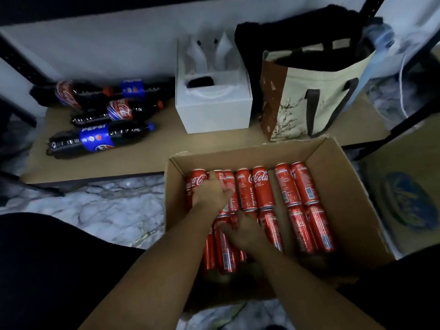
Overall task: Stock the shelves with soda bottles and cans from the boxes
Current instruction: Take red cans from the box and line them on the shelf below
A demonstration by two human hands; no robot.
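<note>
Head camera looks steeply down, close over the open box (345, 177)

Red cans (262, 194) flat in cardboard box (345, 186).

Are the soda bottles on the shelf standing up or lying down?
Lying down: the four bottles rest on their sides on the shelf.
</note>
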